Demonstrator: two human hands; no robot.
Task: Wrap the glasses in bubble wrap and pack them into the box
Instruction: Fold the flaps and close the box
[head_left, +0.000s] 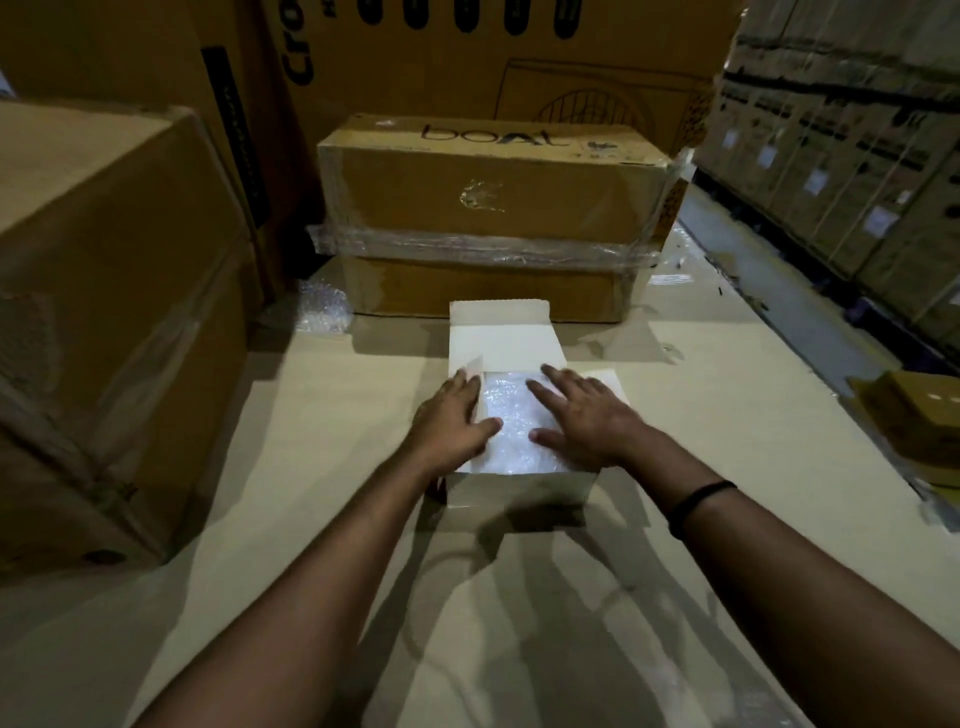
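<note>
Two arms (322, 582) reach forward over the surface (727, 395). The left hand (451, 422) lies flat, fingers straight, on the left rim of the box (519, 491), thumb on the bubble wrap (506, 415) filling it. The right hand (584, 415), fingers spread, rests on the right flap. The lid (506, 338) stands open behind.

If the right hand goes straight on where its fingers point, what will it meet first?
Most likely the raised lid of the white box, just beyond the right hand, though depth is unclear.
</note>
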